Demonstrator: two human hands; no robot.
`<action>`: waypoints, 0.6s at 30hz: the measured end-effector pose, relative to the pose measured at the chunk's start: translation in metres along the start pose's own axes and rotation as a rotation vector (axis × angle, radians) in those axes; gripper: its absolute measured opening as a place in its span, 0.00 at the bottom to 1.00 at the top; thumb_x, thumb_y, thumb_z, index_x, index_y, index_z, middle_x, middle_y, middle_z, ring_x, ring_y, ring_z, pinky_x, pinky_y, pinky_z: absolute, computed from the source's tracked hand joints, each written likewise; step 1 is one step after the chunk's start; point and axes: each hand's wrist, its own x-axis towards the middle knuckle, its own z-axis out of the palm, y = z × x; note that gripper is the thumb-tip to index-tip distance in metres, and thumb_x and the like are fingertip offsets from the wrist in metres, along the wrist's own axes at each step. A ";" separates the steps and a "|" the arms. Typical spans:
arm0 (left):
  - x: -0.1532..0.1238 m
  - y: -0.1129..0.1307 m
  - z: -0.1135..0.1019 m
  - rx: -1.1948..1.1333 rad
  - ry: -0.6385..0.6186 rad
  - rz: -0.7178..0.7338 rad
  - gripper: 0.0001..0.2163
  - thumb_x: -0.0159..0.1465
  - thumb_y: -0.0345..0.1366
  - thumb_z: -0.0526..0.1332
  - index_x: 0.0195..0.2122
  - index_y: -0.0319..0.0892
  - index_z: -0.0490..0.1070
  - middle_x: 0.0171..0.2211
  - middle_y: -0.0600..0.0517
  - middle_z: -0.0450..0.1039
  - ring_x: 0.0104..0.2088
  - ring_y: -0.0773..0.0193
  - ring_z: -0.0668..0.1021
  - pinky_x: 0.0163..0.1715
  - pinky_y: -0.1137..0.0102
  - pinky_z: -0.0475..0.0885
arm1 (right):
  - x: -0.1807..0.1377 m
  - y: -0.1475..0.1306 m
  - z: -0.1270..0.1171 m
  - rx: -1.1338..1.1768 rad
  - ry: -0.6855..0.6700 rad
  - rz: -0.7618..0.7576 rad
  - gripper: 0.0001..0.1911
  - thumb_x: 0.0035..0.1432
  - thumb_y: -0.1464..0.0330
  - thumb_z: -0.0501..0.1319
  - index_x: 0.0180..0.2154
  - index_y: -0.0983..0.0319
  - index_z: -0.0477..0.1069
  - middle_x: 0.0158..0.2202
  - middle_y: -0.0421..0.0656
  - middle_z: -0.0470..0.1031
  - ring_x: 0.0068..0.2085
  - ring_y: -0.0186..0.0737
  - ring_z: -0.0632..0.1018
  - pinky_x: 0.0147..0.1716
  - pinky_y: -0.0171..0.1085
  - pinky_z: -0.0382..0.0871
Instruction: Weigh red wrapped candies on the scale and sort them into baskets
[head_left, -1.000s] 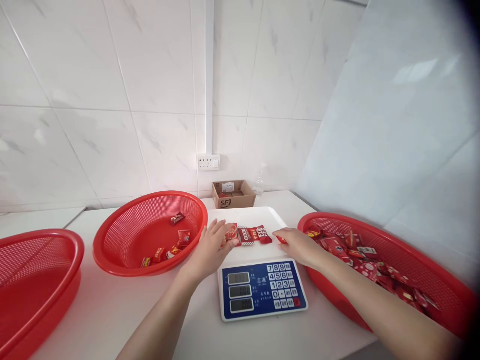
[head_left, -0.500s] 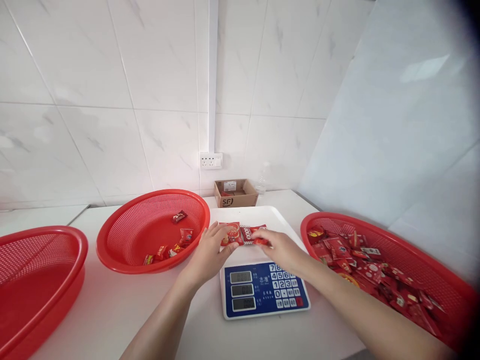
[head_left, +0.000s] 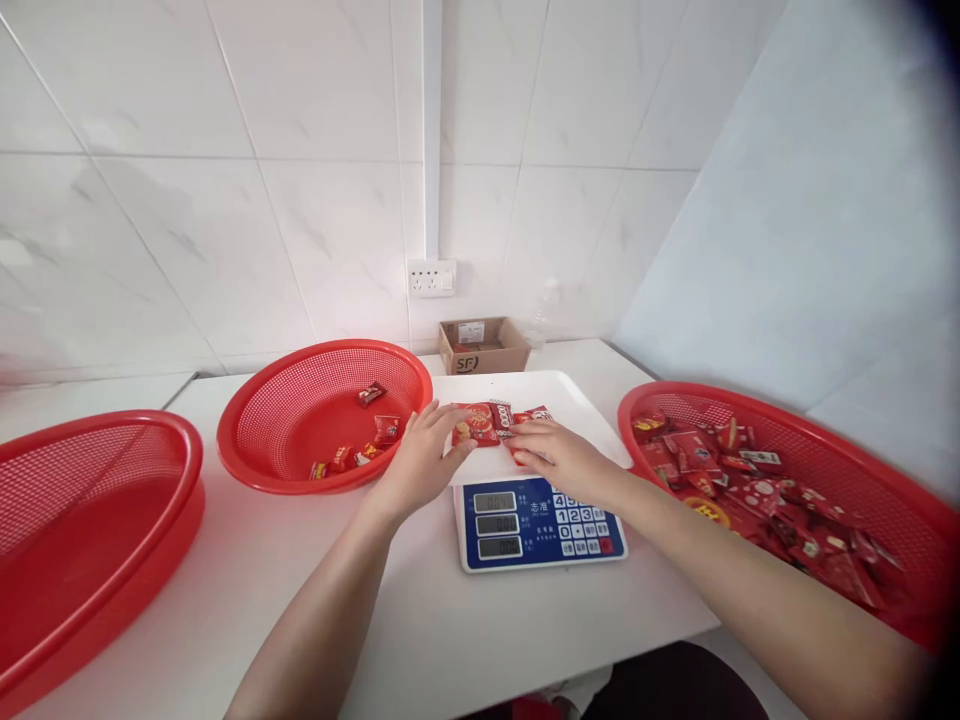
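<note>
A white electronic scale (head_left: 525, 392) with a blue keypad panel (head_left: 541, 522) sits on the white table. Several red snack packets (head_left: 480, 424) lie on its platter. My left hand (head_left: 424, 462) rests at the platter's left edge, fingers closing on the leftmost packet. My right hand (head_left: 559, 455) lies over the packets from the right, fingers curled and pressing them toward the left hand.
A red mesh basket (head_left: 259, 425) left of the scale holds several packets. Another red basket (head_left: 862, 455) on the right is full of them. A third red basket (head_left: 112, 540) sits at far left. A small cardboard box (head_left: 484, 345) stands by the tiled wall.
My right hand moved left from the full basket's rim onto the platter and gathered the packets against the left hand. The camera tilted, so the scene sits higher in view.
</note>
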 end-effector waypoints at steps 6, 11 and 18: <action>0.000 -0.001 -0.010 -0.024 0.102 -0.063 0.13 0.65 0.38 0.53 0.50 0.46 0.67 0.53 0.50 0.69 0.59 0.56 0.63 0.56 0.59 0.60 | -0.025 0.028 -0.040 -0.045 0.263 0.319 0.17 0.58 0.64 0.53 0.47 0.58 0.71 0.51 0.43 0.72 0.52 0.45 0.71 0.53 0.43 0.62; 0.000 0.002 -0.018 -0.054 0.209 -0.111 0.13 0.64 0.40 0.54 0.48 0.46 0.69 0.51 0.50 0.71 0.55 0.57 0.69 0.51 0.64 0.67 | -0.075 0.094 -0.073 -0.102 0.212 0.689 0.16 0.58 0.65 0.53 0.46 0.61 0.70 0.49 0.46 0.73 0.49 0.48 0.74 0.50 0.44 0.64; 0.002 0.005 -0.010 0.018 0.154 -0.132 0.15 0.63 0.44 0.54 0.47 0.48 0.70 0.49 0.50 0.73 0.48 0.55 0.75 0.46 0.63 0.70 | -0.139 0.144 -0.086 -0.119 0.009 0.827 0.09 0.54 0.70 0.54 0.34 0.62 0.73 0.39 0.46 0.78 0.42 0.43 0.77 0.43 0.37 0.67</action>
